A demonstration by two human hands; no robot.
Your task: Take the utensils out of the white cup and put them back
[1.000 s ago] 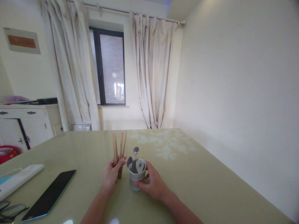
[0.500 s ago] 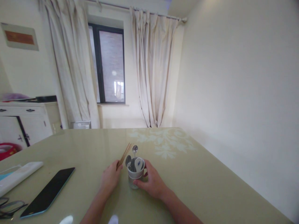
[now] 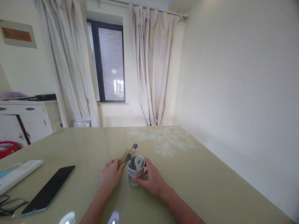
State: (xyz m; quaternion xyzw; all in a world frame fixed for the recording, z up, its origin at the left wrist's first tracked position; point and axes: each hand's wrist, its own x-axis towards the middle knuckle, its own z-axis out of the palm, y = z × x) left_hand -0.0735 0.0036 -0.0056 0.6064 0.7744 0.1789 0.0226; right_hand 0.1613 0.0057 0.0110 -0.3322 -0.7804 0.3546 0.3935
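Observation:
In the head view, a small pale cup [image 3: 135, 172] stands upright on the table, with several spoons in it. One is a white spoon [image 3: 138, 161] with a blue mark; a metal spoon [image 3: 135, 147] leans up at the back. My right hand [image 3: 153, 179] is wrapped round the cup's right side, thumb at the front. Just left of the cup, my left hand [image 3: 112, 173] is closed over a bundle of thin wooden chopsticks [image 3: 121, 159]. Their far ends are somewhat blurred and reach behind the cup, low over the tabletop.
The glossy table [image 3: 163, 199] has a white leaf pattern at its far end. To the left lie a dark phone-like slab [image 3: 50, 189], a white power strip [image 3: 22, 175] and eyeglasses [image 3: 11, 205]. A wall runs along the right; a white cabinet [image 3: 35, 118] stands at the back left.
The chopsticks have tipped down from a raised slant to nearly flat and spread a little, as my left hand turned palm-down. My right hand and the cup keep their place.

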